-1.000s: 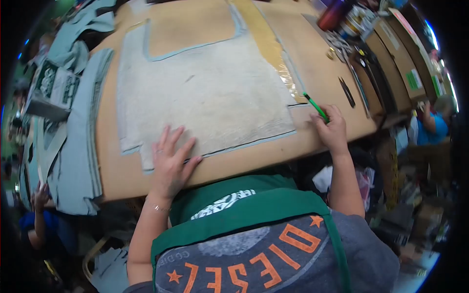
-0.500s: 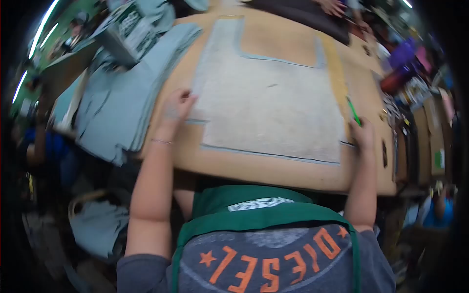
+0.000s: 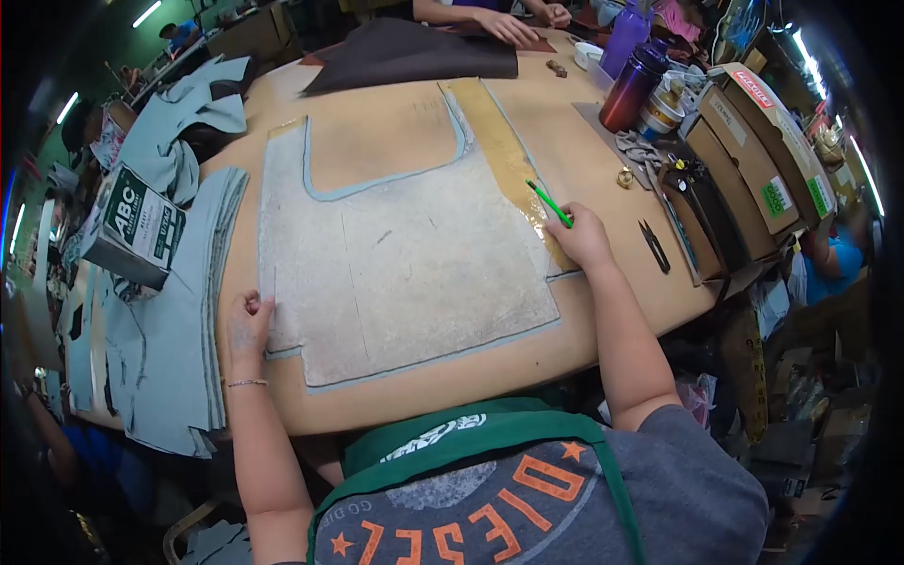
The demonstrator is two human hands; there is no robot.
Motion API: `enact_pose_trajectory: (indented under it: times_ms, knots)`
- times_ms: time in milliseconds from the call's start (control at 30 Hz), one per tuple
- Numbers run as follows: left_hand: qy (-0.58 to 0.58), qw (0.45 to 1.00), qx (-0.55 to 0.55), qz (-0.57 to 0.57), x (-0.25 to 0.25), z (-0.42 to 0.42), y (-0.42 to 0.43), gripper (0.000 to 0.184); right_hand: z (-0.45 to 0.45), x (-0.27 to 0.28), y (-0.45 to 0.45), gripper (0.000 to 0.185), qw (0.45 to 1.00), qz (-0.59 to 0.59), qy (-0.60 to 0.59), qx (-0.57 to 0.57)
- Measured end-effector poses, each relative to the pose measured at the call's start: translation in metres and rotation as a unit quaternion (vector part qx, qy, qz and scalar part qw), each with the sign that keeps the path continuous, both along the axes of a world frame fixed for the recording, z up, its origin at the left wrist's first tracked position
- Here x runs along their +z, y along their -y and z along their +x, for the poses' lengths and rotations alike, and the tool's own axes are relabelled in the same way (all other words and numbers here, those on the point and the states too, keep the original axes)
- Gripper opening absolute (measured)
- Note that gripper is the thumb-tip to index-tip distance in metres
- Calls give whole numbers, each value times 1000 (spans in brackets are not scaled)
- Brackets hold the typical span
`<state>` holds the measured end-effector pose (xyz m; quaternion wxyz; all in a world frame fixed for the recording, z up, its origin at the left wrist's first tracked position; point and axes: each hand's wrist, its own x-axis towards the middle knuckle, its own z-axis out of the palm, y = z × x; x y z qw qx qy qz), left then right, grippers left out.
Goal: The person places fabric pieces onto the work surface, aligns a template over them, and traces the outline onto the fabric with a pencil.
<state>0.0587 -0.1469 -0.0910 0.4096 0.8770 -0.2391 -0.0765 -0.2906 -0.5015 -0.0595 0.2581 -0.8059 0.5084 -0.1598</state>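
Observation:
A pale, stiff U-shaped pattern [image 3: 414, 264] with a yellow taped arm lies on light blue material, whose rim shows around its edges. My right hand [image 3: 582, 237] holds a green pen [image 3: 550, 204] over the taped right side, its tip pointing up and left. At the pattern's lower left edge, my left hand [image 3: 250, 325] has its fingers curled together at the border; whether something thin is pinched there cannot be made out.
Stacked blue-grey pieces [image 3: 179, 330] and a labelled box [image 3: 137, 226] lie left. Black snips [image 3: 653, 247], a red bottle [image 3: 633, 89] and cardboard boxes [image 3: 744, 141] are right. Across the table, a co-worker's hands [image 3: 508, 26] are near dark material [image 3: 405, 56].
My left hand has gone from lying spread on the pattern to curled at its left edge. My right hand, with the pen, has moved up along the right side. The view has shifted.

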Motion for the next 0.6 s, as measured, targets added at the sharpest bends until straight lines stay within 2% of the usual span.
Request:
enact_pose_trajectory:
  times_ms: [167, 300, 400, 467, 600]
  knots:
    - [-27, 999, 13, 12, 14, -12, 8, 39, 0, -5, -4, 43, 999, -30, 10, -5]
    - [-92, 993, 23, -65, 14, -15, 12, 41, -1, 1, 0, 46, 1000, -11, 28, -8]
    - [-56, 997, -26, -55, 8, -12, 5, 48, 2, -6, 1, 48, 998, 27, 54, 18]
    - [-94, 993, -37, -59, 11, -13, -1, 52, 1, -6, 4, 48, 996, 47, 70, 24]
    - [-107, 991, -70, -32, 21, -19, 6, 56, 1, 1, -1, 46, 1000, 14, 12, 0]
